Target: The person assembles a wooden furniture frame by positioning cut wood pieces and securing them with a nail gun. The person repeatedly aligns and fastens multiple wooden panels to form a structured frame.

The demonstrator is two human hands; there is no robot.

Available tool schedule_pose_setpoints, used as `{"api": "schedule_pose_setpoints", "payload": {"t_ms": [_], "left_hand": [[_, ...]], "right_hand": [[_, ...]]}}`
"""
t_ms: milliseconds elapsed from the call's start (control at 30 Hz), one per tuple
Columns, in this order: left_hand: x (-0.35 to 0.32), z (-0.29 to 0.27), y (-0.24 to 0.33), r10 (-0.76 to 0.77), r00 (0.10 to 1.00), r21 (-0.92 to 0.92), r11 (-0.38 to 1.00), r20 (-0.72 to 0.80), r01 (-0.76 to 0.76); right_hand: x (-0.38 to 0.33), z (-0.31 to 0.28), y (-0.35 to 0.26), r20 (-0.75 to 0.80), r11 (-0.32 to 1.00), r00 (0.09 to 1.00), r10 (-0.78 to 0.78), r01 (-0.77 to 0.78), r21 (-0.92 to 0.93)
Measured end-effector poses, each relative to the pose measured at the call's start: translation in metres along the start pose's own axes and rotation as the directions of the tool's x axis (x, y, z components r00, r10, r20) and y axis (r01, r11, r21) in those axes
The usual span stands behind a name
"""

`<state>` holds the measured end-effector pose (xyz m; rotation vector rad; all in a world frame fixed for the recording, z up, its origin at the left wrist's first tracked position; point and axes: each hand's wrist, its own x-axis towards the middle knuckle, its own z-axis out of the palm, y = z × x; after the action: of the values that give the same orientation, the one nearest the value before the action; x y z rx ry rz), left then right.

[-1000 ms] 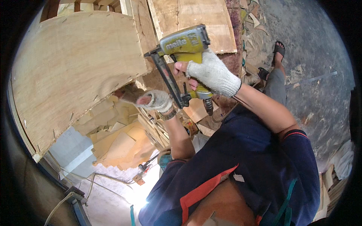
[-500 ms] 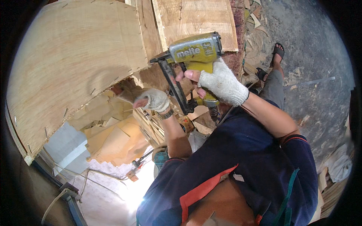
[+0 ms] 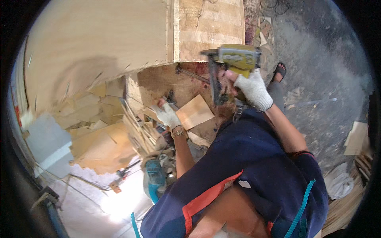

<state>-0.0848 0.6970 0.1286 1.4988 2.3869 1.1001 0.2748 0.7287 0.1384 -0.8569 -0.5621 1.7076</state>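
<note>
My right hand [image 3: 254, 90], in a white fingerless knit glove, is closed around the handle of a yellow and black air staple gun [image 3: 238, 56]. The gun is blurred and hangs in front of the plywood edge, with a hose fitting at its lower end. My left hand [image 3: 168, 116], gloved the same way and with a watch at the wrist, reaches over the cluttered wood below the panel. Its fingers are smeared, close to a small dark object [image 3: 170, 96] I cannot make out. Along the edge of the large plywood panel [image 3: 119, 31] several staples show.
A second plywood piece [image 3: 210, 27] adjoins the panel. A square wood offcut [image 3: 195, 112] and wood strips [image 3: 139, 133] lie below. A teal power tool [image 3: 154, 170] stands near my left elbow. Thin sheet scraps [image 3: 105, 146] cover the left. Another person's sandalled foot [image 3: 280, 70] is at right.
My right hand has carried the staple gun to the right. My left hand has moved slightly right and down, away from the panel edge. The view has shifted, showing more below the panel.
</note>
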Motion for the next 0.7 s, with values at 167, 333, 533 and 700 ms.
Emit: {"api": "schedule_pose_setpoints", "payload": {"t_ms": [167, 333, 533, 700], "left_hand": [[-0.067, 0.012, -0.098, -0.245, 0.961, 0.459, 0.874, 0.127, 0.162], [-0.12, 0.054, -0.106, -0.429, 0.892, 0.644, 0.725, 0.145, 0.244], [-0.13, 0.093, -0.04, -0.979, 0.004, -0.318, 0.07, -0.202, 0.945], [-0.14, 0.11, -0.075, -0.994, -0.055, -0.506, 0.001, -0.095, 0.862]], "right_hand": [[-0.016, -0.044, -0.028, -0.401, 0.913, 0.912, -0.083, -0.091, -0.397], [-0.02, -0.078, -0.051, -0.578, 0.932, 0.797, -0.174, -0.056, -0.358], [-0.016, -0.104, -0.076, -0.534, 0.914, 0.795, -0.287, 0.06, -0.402], [0.017, -0.12, -0.093, -0.469, 0.9, 0.839, -0.277, 0.056, -0.433]]}}
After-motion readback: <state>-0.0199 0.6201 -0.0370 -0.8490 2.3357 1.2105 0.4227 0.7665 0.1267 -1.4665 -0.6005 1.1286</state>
